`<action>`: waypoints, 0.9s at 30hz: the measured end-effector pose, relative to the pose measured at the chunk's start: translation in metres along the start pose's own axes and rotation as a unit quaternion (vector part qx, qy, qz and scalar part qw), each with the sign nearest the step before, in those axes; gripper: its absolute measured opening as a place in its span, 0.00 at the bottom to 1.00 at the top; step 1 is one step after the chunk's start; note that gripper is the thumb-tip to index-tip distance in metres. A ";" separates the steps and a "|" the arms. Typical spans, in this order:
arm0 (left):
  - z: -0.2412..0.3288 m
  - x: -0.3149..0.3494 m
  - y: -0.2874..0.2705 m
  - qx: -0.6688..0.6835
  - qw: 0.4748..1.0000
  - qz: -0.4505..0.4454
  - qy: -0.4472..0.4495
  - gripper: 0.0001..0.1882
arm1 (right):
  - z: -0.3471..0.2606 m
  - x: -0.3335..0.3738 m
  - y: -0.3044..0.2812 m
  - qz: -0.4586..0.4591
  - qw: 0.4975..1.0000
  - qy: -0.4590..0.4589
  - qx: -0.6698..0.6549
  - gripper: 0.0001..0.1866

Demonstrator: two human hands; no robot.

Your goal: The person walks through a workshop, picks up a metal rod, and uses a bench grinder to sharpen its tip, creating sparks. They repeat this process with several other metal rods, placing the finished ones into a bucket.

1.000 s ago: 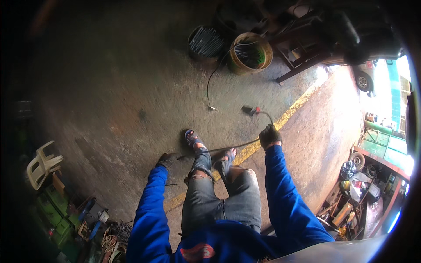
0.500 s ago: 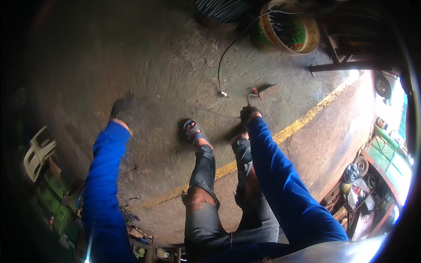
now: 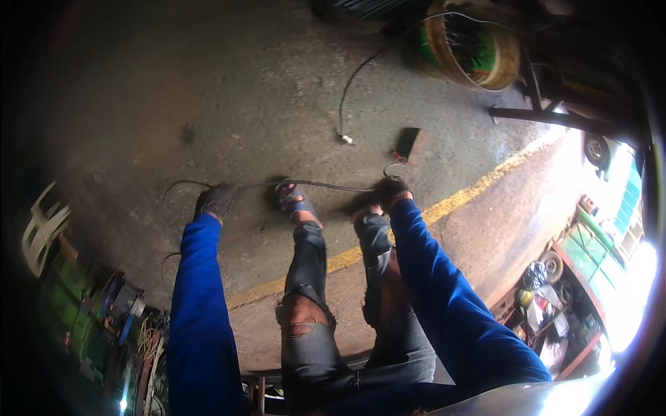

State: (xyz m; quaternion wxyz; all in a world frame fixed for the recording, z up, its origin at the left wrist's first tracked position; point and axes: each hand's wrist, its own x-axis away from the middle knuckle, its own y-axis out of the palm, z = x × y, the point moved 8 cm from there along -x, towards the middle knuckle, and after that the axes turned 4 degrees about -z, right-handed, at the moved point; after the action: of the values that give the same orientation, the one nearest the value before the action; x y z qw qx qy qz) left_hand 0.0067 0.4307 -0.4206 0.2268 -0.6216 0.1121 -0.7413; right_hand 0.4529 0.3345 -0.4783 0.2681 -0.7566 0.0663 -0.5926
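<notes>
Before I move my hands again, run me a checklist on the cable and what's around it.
1. Right hand gripping the black cable: ok.
2. Left hand on the cable: ok; cable shows on both sides of it, though the fingers are blurred.
3. Cable clear of the left sandal: cannot tell; it crosses the toe end in this view.
4. Pale cord tip off the floor: not ok; it lies there.
5. Red piece clear of the block: cannot tell.

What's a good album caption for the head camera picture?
Left hand and right hand hold a dark cable between them, over a floor with a yellow line.
</notes>
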 end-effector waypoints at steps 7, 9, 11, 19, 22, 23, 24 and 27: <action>0.126 0.036 0.010 0.031 0.995 -0.036 0.084 0.24 | 0.115 0.064 -0.104 0.173 0.960 0.201 0.092 0.14; 0.132 0.033 0.017 0.094 0.991 -0.034 0.084 0.24 | 0.145 0.093 -0.108 0.215 0.937 0.259 0.099 0.16; 0.152 0.027 0.023 0.139 0.986 -0.055 0.076 0.24 | 0.176 0.114 -0.091 0.294 0.907 0.302 0.009 0.17; 0.138 0.029 0.042 0.039 0.995 -0.029 0.087 0.21 | 0.096 0.114 -0.050 0.151 0.955 0.204 0.156 0.09; 0.099 0.035 0.048 -0.011 0.994 0.015 0.111 0.17 | 0.066 0.084 -0.012 0.108 0.973 0.198 0.045 0.12; 0.095 0.036 0.046 -0.038 0.994 0.004 0.098 0.16 | 0.058 0.074 0.003 0.104 0.974 0.201 0.009 0.15; 0.090 0.036 0.045 -0.066 0.994 -0.007 0.084 0.15 | 0.051 0.062 0.023 0.100 0.974 0.202 -0.028 0.18; 0.073 0.037 0.039 -0.130 0.989 0.043 0.061 0.14 | 0.017 0.036 0.051 0.143 0.980 0.132 0.043 0.21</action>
State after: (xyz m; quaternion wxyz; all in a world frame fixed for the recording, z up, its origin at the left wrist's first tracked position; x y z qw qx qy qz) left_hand 0.0812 0.3874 -0.3913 0.1686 -0.5944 0.2478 -0.7462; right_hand 0.4901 0.2823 -0.4750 0.3717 -0.6421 0.1833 -0.6449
